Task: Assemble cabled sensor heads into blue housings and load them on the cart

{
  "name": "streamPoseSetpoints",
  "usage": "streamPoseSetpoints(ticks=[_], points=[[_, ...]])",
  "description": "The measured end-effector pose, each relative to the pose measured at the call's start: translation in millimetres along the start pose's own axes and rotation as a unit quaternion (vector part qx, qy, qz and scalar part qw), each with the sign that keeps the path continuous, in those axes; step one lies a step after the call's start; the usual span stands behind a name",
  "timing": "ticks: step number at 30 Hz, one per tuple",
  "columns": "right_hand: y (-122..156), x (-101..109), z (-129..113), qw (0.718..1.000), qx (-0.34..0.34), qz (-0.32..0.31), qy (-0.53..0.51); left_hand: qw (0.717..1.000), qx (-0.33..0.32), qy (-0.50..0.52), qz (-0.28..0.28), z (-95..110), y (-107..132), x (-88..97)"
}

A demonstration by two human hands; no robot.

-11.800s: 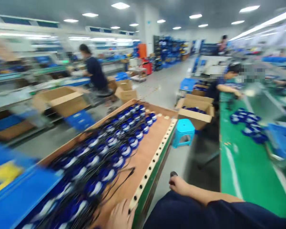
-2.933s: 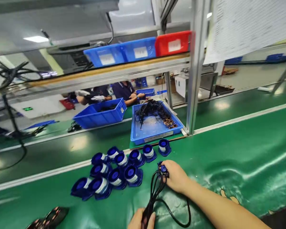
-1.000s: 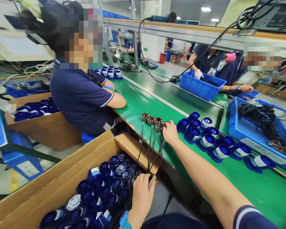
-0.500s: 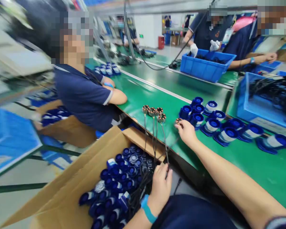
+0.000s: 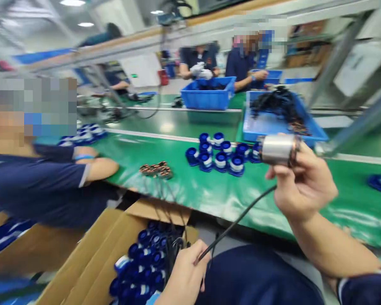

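1. We see a long green bench (image 5: 209,192), glossy, running across the view from 9 o'clock to 3 o'clock. The whole view is blurred.
2. The room is a factory line. A shelf rail (image 5: 139,40) spans above the bench, and ceiling lights (image 5: 71,2) show at 11 o'clock.
3. At 12 o'clock, across the bench, two people in navy shirts stand at a blue bin (image 5: 208,96). One of them wears white gloves (image 5: 201,71).
4. A blue tray (image 5: 257,127) sits just beside the bin, at its 3 o'clock, with a tangle of black leads (image 5: 274,103) in it.
5. A cluster of blue spools (image 5: 220,159) stands upright mid-bench. A small group of copper coils (image 5: 155,170) lies at its 9 o'clock, near but apart.
6. At 9 o'clock a co-worker (image 5: 51,186) in navy rests a forearm (image 5: 101,169) on the bench edge.
7. At 7 o'clock, below the bench edge, an open cardboard box (image 5: 92,254) holds boxed blue spools (image 5: 146,262).
8. The right hand (image 5: 305,186), at 3 o'clock, is raised above the bench. Its fingers (image 5: 300,159) are curled closed around one end of a silver cylinder (image 5: 277,149), which lies sideways and points toward 9 o'clock.
9. A black cable (image 5: 238,220) runs from under that hand down toward 7 o'clock.
10. The left hand (image 5: 184,277), at 6 o'clock beside the box, has its fingers (image 5: 198,258) pinched narrow on the cable's lower end.
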State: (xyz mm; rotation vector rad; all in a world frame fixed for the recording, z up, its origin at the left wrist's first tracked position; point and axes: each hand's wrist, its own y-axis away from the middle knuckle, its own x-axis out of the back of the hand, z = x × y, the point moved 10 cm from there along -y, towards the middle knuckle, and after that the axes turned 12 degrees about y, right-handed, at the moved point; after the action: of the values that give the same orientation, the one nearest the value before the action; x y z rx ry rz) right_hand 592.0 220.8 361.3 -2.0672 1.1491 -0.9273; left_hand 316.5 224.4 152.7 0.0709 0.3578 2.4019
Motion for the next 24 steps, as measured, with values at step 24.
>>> streamPoseSetpoints(ticks=[24], points=[[41.6, -47.6, 140.8, 0.954, 0.07, -0.236, 0.171, 0.952, -0.273, -0.037, 0.133, 43.3, -245.9, -119.9]])
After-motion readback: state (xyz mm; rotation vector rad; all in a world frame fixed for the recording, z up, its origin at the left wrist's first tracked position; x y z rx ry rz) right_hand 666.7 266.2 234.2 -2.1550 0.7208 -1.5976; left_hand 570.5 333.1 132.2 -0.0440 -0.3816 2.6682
